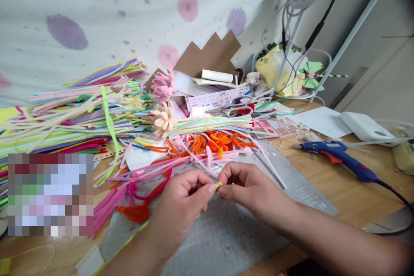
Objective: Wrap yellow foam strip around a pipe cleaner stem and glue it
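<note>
Pinching something yellow, apparently, both hands (189,198) (247,187) meet fingertip to fingertip.

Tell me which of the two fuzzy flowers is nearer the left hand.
The cream flower is nearer the left hand. It sits in front of the pink flower, which is farther back, toward the curtain.

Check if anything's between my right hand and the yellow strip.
Nothing visible is in between: your right hand already pinches the yellow strip against your left hand's fingertips, above the grey mat. The blue glue gun lies well off to the right.
</note>
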### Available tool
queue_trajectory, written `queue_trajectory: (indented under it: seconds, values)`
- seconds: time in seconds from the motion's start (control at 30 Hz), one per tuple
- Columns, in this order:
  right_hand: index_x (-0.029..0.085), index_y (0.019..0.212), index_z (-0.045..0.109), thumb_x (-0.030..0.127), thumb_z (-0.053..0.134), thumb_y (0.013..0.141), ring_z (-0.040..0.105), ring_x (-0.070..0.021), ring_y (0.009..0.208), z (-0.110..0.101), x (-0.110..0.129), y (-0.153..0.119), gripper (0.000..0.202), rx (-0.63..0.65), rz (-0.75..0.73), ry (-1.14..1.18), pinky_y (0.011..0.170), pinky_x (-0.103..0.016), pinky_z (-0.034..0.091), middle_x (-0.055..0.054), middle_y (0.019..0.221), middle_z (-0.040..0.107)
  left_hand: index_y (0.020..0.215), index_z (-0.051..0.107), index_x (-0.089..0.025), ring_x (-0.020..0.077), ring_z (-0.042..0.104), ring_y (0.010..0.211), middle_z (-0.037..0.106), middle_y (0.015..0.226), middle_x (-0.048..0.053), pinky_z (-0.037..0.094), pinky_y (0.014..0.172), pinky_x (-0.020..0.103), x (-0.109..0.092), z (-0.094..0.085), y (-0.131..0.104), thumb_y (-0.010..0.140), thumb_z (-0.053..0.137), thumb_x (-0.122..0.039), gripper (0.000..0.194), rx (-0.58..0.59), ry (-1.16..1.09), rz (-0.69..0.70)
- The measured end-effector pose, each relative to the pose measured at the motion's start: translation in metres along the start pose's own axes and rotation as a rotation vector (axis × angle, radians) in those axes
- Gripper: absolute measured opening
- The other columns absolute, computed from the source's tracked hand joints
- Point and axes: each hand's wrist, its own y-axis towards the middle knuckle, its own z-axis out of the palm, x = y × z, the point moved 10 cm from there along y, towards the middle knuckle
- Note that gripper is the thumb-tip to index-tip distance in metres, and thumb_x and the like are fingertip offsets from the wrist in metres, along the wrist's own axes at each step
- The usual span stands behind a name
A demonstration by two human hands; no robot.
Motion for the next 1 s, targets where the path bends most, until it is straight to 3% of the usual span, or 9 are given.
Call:
queue_trajectory:
  seconds: [0.3, 0.53, 0.7, 1.0]
  values:
    - [0.016, 0.065, 0.052, 0.021, 0.055, 0.063, 0.04, -0.0106, 0.058, -0.002, 0.004, 0.003, 0.006, -0.001, -0.028, -0.078, 0.055, -0.024, 0.03, 0.003, 0.061, 0.048, 0.08, 0.06, -0.018, 0.0114, 0.045, 0.059, 0.052, 0.064, -0.004, 0.036, 0.053, 0.023, -0.021, 0.006, -0.005, 0.079, 0.057, -0.024, 0.007, 0.035, 0.06, 0.131]
    - [0.018, 0.062, 0.051, 0.012, 0.05, 0.063, 0.041, -0.0104, 0.056, 0.002, 0.011, 0.0, 0.006, -0.023, -0.099, -0.324, 0.054, -0.023, 0.032, 0.004, 0.058, 0.048, 0.068, 0.056, -0.018, 0.0112, 0.043, 0.054, 0.048, 0.058, -0.005, 0.035, 0.05, 0.022, -0.024, 0.008, -0.004, 0.078, 0.051, -0.016, 0.011, -0.023, 0.268, 0.162]
    - [0.018, 0.061, 0.051, 0.01, 0.051, 0.063, 0.044, -0.011, 0.058, 0.002, 0.014, -0.001, 0.009, -0.023, -0.109, -0.374, 0.055, -0.022, 0.034, 0.004, 0.059, 0.05, 0.067, 0.056, -0.018, 0.0118, 0.045, 0.053, 0.05, 0.057, -0.004, 0.035, 0.05, 0.023, -0.027, 0.008, -0.005, 0.076, 0.05, -0.014, 0.012, -0.042, 0.364, 0.175]
    - [0.017, 0.061, 0.05, 0.006, 0.046, 0.061, 0.041, -0.0095, 0.055, -0.001, 0.006, -0.002, 0.012, 0.008, -0.055, -0.425, 0.051, -0.021, 0.031, 0.005, 0.056, 0.046, 0.066, 0.053, -0.018, 0.0101, 0.038, 0.052, 0.044, 0.056, -0.006, 0.031, 0.047, 0.022, -0.015, 0.0, -0.004, 0.077, 0.054, -0.02, 0.011, -0.045, 0.148, 0.059]
